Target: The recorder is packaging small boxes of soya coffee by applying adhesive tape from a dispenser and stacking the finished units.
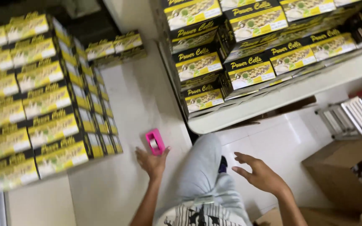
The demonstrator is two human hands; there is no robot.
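Observation:
A pink tape dispenser (155, 141) lies on the white table (139, 104). My left hand (151, 161) rests flat on the table just below it, fingertips touching the dispenser's near edge, holding nothing. My right hand (259, 173) hovers over the floor to the right of my grey trouser leg (202, 171), fingers spread and empty.
Stacks of yellow-and-black boxes (34, 104) fill the table's left side, with a few more boxes (114, 48) at the back. Another pile of the same boxes (248, 46) covers a second white table at right. A brown carton (344, 171) and a white ribbed rack (350, 119) sit on the tiled floor.

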